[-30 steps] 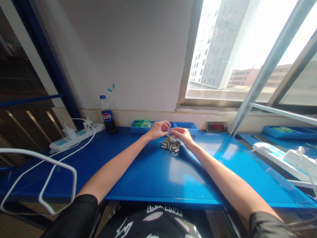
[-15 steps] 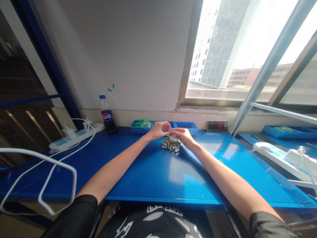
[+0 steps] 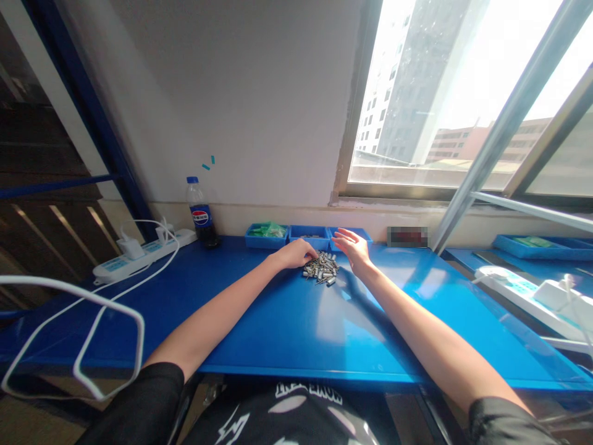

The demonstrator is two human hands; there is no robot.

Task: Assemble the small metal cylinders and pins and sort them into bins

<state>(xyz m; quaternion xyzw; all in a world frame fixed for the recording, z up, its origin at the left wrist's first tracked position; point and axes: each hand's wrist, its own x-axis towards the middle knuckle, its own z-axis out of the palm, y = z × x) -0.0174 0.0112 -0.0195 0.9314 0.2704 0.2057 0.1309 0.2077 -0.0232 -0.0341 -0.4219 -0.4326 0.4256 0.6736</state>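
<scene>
A small heap of grey metal parts (image 3: pixel 320 267) lies on the blue table (image 3: pixel 287 321), far out in front of me. My left hand (image 3: pixel 296 254) rests at the heap's left edge, fingers curled down onto the parts. My right hand (image 3: pixel 354 248) hovers just right of the heap, fingers spread and empty, close to the rightmost blue tray (image 3: pixel 365 235). Behind the heap stand three small blue trays in a row: the left tray (image 3: pixel 265 235) holds green pieces, and the middle tray (image 3: pixel 309 235) holds a few small parts.
A cola bottle (image 3: pixel 199 212) stands by the wall at the left. A white power strip (image 3: pixel 143 251) with plugs and white cable lies beyond it. To the right, a second blue bench carries another power strip (image 3: pixel 523 285) and a blue tray (image 3: pixel 532 245). A window fills the upper right.
My hands were pinched together above the heap. Now they have parted: the left dropped onto the heap's left edge, the right opened and moved right toward the trays.
</scene>
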